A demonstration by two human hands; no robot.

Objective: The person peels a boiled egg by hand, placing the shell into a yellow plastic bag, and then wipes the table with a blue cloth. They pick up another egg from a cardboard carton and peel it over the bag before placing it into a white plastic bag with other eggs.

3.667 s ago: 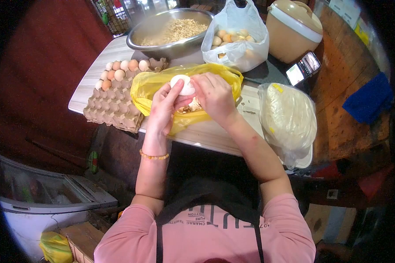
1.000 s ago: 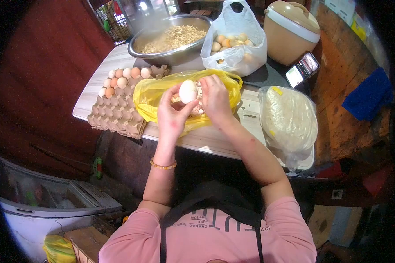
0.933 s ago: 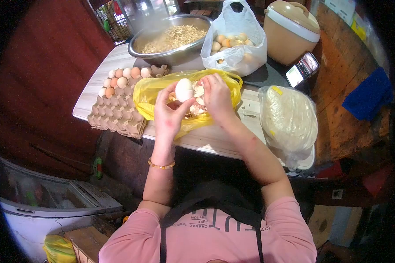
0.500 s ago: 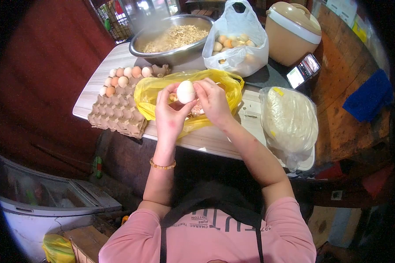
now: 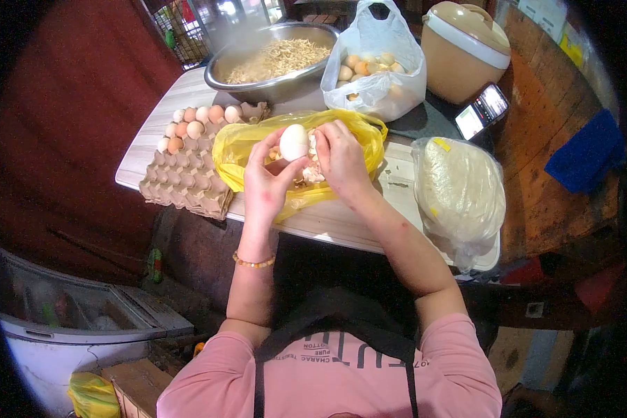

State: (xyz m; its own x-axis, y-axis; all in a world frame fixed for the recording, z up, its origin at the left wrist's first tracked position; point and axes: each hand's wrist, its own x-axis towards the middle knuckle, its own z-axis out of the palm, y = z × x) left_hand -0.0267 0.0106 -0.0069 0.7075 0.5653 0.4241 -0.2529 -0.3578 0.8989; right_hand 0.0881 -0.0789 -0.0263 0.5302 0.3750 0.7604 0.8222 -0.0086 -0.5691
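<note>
A smooth white egg (image 5: 295, 143), which looks peeled on the side I see, is held between the thumb and fingers of my left hand (image 5: 265, 177). Just right of it is my right hand (image 5: 343, 161), its fingers drawn together; whatever they pinch is too small to make out. Beneath both hands a yellow plastic bag (image 5: 240, 150) lies spread open on the table. Broken eggshell (image 5: 312, 171) shows inside it, partly hidden by my hands.
An egg carton (image 5: 184, 177) with several eggs stands at the left. Behind are a steaming metal basin (image 5: 272, 88), a white bag of eggs (image 5: 397, 90) and a beige lidded container (image 5: 460, 63). A phone (image 5: 482, 111) and a clear bag of pale food (image 5: 460, 188) are at the right.
My right fingers have come slightly away from the egg, and more shell bits show between them and it. My left hand has shifted a little to the left with the egg.
</note>
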